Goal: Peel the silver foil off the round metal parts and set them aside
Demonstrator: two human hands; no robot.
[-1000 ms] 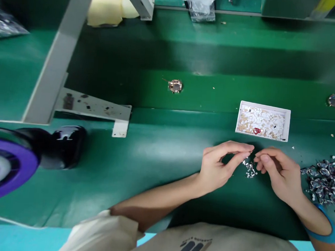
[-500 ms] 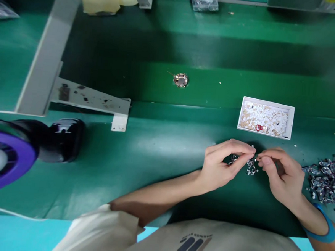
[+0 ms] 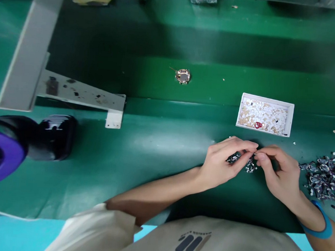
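Note:
My left hand (image 3: 225, 162) and my right hand (image 3: 280, 171) meet at their fingertips over the green tabletop (image 3: 155, 140). Both are closed in a pinch, thumb against forefinger. Whatever sits between the fingertips is too small and too covered to name. Below the fingers lies a little heap of small shiny dark and silver parts (image 3: 250, 166), with more of them (image 3: 233, 158) partly hidden behind my left hand. To the right of my right hand spreads a larger pile of dark glittering pieces (image 3: 326, 176).
Beyond my hands stands a white box (image 3: 290, 120) holding many white and tan bits and a red item (image 3: 258, 125). A round metallic piece (image 3: 183, 76) lies farther back. At left are a grey metal bracket (image 3: 84, 91) and a purple-rimmed black fan (image 3: 18, 145).
My hands have come together, and their fingertips now touch or overlap where a small gap showed before. The whole view has shifted slightly.

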